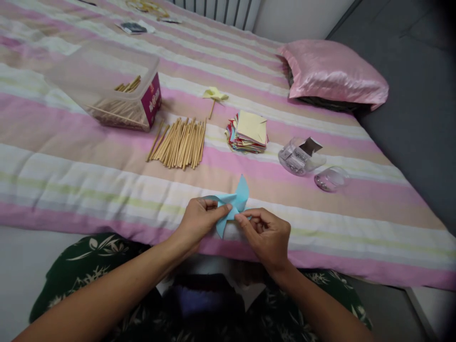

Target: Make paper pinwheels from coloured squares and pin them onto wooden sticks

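A light blue paper pinwheel (239, 197) is held up in front of me, its blades folded in toward the centre. My left hand (204, 216) is closed on its left side, the thumb pressing near the middle. From the right, my right hand (265, 232) pinches the paper close to the centre with thumb and forefinger. Whether a pin sits between those fingertips cannot be made out. Beyond the hands lie a bundle of thin wooden sticks (181, 145) and a stack of coloured paper squares (252, 127), with pale yellow on top.
A finished yellow pinwheel (214, 94) lies behind the sticks. At left stands a clear plastic box (107, 57) holding more sticks. Two small clear containers, one with a little carton (299, 154), one with small metal bits (329, 179), sit at right. A pink pillow (335, 71) rests farther back.
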The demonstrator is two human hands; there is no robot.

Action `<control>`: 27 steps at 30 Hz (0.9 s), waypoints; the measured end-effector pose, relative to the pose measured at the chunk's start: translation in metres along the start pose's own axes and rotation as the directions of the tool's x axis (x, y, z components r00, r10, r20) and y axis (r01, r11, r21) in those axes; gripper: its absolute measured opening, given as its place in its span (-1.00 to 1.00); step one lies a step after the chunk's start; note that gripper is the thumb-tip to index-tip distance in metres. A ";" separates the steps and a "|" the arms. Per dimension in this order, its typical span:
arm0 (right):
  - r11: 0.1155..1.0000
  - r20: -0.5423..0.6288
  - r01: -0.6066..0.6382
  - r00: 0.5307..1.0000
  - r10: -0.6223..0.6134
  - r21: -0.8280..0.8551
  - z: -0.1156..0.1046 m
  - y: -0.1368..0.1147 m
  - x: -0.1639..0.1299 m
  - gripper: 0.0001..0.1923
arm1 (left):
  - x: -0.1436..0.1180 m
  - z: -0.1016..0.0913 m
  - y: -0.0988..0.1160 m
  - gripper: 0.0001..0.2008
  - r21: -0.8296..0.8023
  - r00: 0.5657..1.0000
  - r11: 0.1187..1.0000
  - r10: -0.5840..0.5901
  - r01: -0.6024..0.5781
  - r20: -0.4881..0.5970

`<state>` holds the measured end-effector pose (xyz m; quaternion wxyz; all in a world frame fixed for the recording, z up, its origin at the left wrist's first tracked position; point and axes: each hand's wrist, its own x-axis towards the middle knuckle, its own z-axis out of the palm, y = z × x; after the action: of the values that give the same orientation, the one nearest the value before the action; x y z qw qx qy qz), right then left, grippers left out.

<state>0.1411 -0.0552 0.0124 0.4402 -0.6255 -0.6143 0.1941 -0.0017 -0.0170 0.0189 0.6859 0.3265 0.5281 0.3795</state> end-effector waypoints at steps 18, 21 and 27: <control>0.710 -0.512 -0.294 0.852 -0.108 -0.640 -0.109 0.109 0.103 -0.56 | 0.021 -0.018 0.017 -0.87 0.116 0.980 0.988 0.120 -0.102 -0.160; 0.629 -0.446 -0.344 0.895 -0.006 -0.698 -0.115 0.128 0.113 -0.57 | 0.022 -0.017 0.016 -0.88 0.134 0.978 0.985 0.127 -0.105 -0.164; 0.481 -0.314 -0.364 0.931 0.185 -0.797 -0.118 0.147 0.119 -0.70 | 0.023 -0.019 0.017 -0.89 0.117 0.983 0.989 0.104 -0.087 -0.154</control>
<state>0.3417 0.0402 -0.0043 0.1000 -0.8646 -0.4780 -0.1183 -0.0193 0.0122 0.0185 0.6036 0.3572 0.5849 0.4075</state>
